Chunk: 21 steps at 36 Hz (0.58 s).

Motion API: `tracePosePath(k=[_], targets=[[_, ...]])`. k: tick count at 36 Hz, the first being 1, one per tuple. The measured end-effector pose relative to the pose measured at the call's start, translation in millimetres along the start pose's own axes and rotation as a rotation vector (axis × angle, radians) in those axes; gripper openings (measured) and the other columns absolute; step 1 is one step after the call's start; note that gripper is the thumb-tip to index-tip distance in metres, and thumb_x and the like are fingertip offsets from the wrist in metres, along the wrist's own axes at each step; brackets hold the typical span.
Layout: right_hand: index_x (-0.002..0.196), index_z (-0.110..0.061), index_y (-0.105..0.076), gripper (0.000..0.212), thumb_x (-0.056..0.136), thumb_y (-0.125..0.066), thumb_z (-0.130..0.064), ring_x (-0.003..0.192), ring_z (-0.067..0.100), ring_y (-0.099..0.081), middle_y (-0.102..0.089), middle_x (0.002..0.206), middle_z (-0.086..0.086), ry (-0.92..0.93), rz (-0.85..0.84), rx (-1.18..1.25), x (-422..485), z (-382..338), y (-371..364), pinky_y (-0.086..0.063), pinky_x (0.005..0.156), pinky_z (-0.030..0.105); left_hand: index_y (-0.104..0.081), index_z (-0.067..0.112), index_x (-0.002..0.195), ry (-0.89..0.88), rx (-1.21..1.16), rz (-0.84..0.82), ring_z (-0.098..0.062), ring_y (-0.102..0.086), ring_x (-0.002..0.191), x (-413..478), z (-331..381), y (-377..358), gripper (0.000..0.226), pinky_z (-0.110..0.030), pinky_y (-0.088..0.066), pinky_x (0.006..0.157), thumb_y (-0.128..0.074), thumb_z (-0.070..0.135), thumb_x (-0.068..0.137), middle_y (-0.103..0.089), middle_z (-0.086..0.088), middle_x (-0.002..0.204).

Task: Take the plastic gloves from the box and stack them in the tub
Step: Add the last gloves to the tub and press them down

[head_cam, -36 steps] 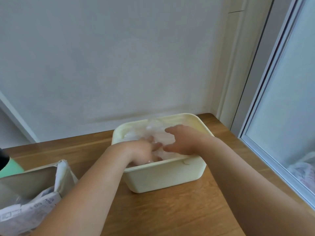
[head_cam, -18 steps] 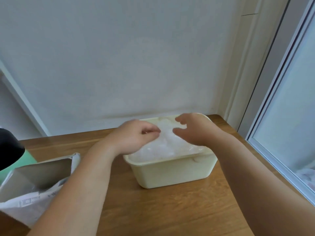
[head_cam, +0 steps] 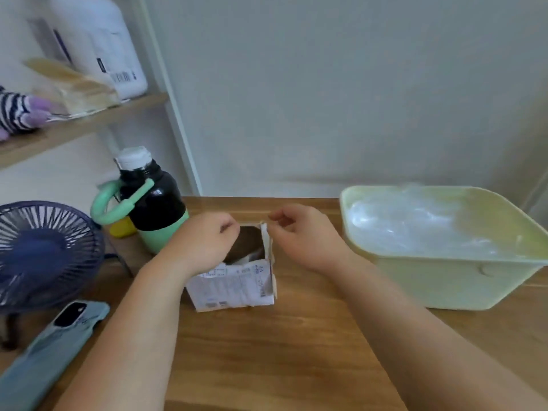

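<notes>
Near the desk's (head_cam: 267,351) middle, left grip (head_cam: 204,243) curls over the box (head_cam: 237,287) rim, right grip (head_cam: 305,237) pinches its flap (head_cam: 266,235), likely widening the opening.

box (head_cam: 234,287) centre of table (head_cam: 267,351) | tub (head_cam: 444,280) right of box, gloves (head_cam: 415,223) inside | bottle (head_cam: 154,203) behind-left | fan (head_cam: 44,250) far left

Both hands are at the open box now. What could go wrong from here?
The right hand pinches the flap of the torn box; pulling may rip it or tip it. The tub looks nearly full of gloves, so more could slide off. The bottle stands close by the left hand and might be knocked.
</notes>
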State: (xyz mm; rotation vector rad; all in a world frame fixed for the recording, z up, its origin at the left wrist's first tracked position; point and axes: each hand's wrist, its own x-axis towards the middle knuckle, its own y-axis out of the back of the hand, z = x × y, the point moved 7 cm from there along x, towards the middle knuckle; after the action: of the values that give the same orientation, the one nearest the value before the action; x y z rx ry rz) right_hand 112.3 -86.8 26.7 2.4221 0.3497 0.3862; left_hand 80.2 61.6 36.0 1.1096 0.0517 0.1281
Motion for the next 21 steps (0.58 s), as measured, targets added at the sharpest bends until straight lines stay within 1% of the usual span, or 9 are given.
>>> tracePosePath(k=[2, 5, 9, 11, 13, 15, 18, 19, 21], targets=[[0.120, -0.021, -0.060, 0.029, 0.092, -0.054, -0.024, 0.099, 0.012, -0.058, -0.060, 0.108, -0.006, -0.054, -0.075, 0.028, 2.3, 5.8, -21.2, -0.046, 0.084, 0.023, -0.065, 0.018, 0.101, 0.024, 0.141, -0.143, -0.016, -0.059, 0.091, 3.5, -6.8, -16.5, 0.029, -0.034, -0.049, 0.080, -0.040, 0.033, 0.101, -0.065, 0.001, 0.099], [0.120, -0.021, -0.060, 0.029, 0.092, -0.055, -0.020, 0.079, 0.014, -0.062, -0.055, 0.090, -0.013, -0.109, -0.117, 0.093, 3.7, 11.9, -36.3, -0.054, 0.083, 0.033, -0.057, 0.019, 0.080, 0.051, 0.266, -0.388, -0.014, -0.055, 0.076, 6.5, -14.4, -43.3, 0.032, -0.028, -0.041, 0.063, -0.038, 0.036, 0.100, -0.059, 0.002, 0.081], [0.117, -0.021, -0.061, 0.025, 0.092, -0.058, -0.019, 0.062, 0.010, -0.061, -0.054, 0.091, -0.013, -0.126, -0.122, 0.172, 6.1, 17.9, -38.1, -0.057, 0.063, 0.023, -0.059, 0.020, 0.066, 0.036, 0.222, -0.450, -0.013, -0.052, 0.065, 8.1, -15.3, -45.6, 0.035, -0.026, -0.038, 0.060, -0.047, 0.035, 0.096, -0.056, 0.002, 0.069], [0.115, -0.019, -0.062, 0.024, 0.091, -0.059, -0.019, 0.067, 0.014, -0.064, -0.057, 0.096, -0.007, -0.132, -0.127, 0.213, 5.5, 20.5, -39.4, -0.057, 0.061, 0.023, -0.069, 0.025, 0.075, 0.008, 0.151, -0.404, -0.009, -0.058, 0.072, 8.8, -12.7, -39.6, 0.022, -0.024, -0.045, 0.064, -0.054, 0.028, 0.092, -0.063, 0.006, 0.077], [0.113, -0.018, -0.062, 0.022, 0.091, -0.060, -0.019, 0.067, 0.016, -0.063, -0.055, 0.093, -0.008, -0.146, -0.126, 0.251, 4.0, 21.8, -39.7, -0.058, 0.061, 0.026, -0.072, 0.030, 0.095, 0.014, 0.025, -0.296, -0.008, -0.062, 0.086, 9.9, -12.9, -31.3, 0.015, -0.028, -0.053, 0.080, -0.062, 0.023, 0.087, -0.067, 0.010, 0.091], [0.111, -0.018, -0.062, 0.021, 0.090, -0.060, -0.017, 0.067, 0.014, -0.060, -0.054, 0.089, -0.008, -0.162, -0.127, 0.291, 3.2, 21.4, -39.3, -0.058, 0.063, 0.028, -0.067, 0.034, 0.094, 0.028, -0.180, -0.163, -0.006, -0.066, 0.084, 9.6, -16.1, -22.7, 0.018, -0.033, -0.055, 0.084, -0.069, 0.020, 0.083, -0.068, 0.014, 0.089], [0.127, -0.023, -0.053, 0.040, 0.089, -0.063, -0.021, 0.102, 0.014, -0.059, -0.054, 0.120, -0.004, -0.096, -0.115, 0.196, 4.9, 17.3, -34.7, -0.054, 0.082, 0.029, -0.064, 0.037, 0.092, -0.061, -0.404, 0.109, 0.000, -0.064, 0.082, 7.7, -13.7, -0.6, 0.024, -0.027, -0.055, 0.076, -0.069, 0.015, 0.086, -0.068, 0.013, 0.088], [0.134, -0.024, -0.047, 0.049, 0.088, -0.064, -0.021, 0.117, 0.012, -0.052, -0.049, 0.132, -0.004, -0.055, -0.105, 0.151, 6.5, 15.4, -31.5, -0.047, 0.089, 0.025, -0.064, 0.037, 0.095, -0.117, -0.457, 0.192, 0.003, -0.063, 0.083, 4.7, -9.2, 7.8, 0.025, -0.019, -0.053, 0.075, -0.067, 0.013, 0.087, -0.067, 0.014, 0.089], [0.142, -0.025, -0.037, 0.062, 0.086, -0.064, -0.020, 0.128, 0.005, -0.038, -0.039, 0.144, -0.008, 0.015, -0.101, 0.184, 7.7, 6.5, -22.6, -0.035, 0.096, 0.019, -0.065, 0.036, 0.099, -0.226, -0.561, 0.297, 0.008, -0.060, 0.086, -1.9, 2.3, 22.7, 0.028, -0.007, -0.047, 0.074, -0.066, 0.011, 0.088, -0.066, 0.015, 0.090]])
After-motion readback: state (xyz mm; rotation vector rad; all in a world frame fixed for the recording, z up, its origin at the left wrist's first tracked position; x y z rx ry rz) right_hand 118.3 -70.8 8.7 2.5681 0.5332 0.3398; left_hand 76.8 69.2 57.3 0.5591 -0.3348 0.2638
